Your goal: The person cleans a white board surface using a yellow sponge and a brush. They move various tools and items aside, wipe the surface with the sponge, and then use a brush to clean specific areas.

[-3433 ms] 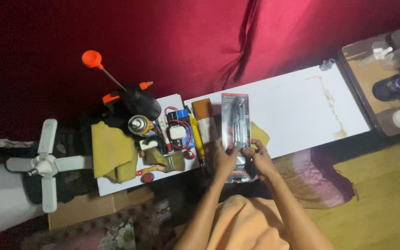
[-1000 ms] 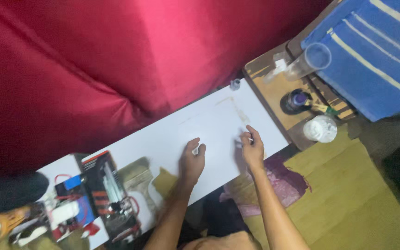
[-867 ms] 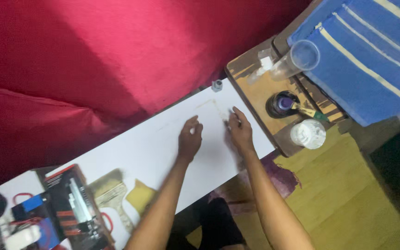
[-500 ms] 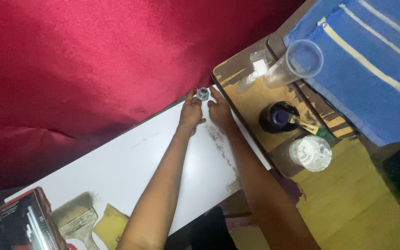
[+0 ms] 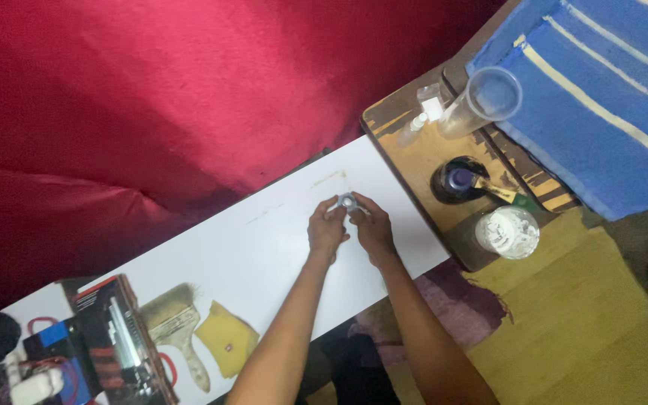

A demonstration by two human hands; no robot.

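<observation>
My left hand (image 5: 327,227) and my right hand (image 5: 373,225) meet over the white board (image 5: 264,247), fingertips together on a small round grey-blue cap-like object (image 5: 347,201). Both hands pinch it from either side. What the small object is exactly cannot be told. Both forearms reach up from the lower middle of the view.
A wooden side table (image 5: 414,150) at right holds a clear plastic cup (image 5: 485,97), a dark round jar (image 5: 457,180), a white lidded tub (image 5: 507,232) and a small white bottle (image 5: 418,121). At lower left lie a paintbrush (image 5: 174,330), a yellow cloth (image 5: 225,339) and a tool case (image 5: 118,341). Red fabric (image 5: 151,97) hangs behind.
Both hands moved right along the board to its far end, reached the small object by the board's edge and brought it back a little; they now hold it together.
</observation>
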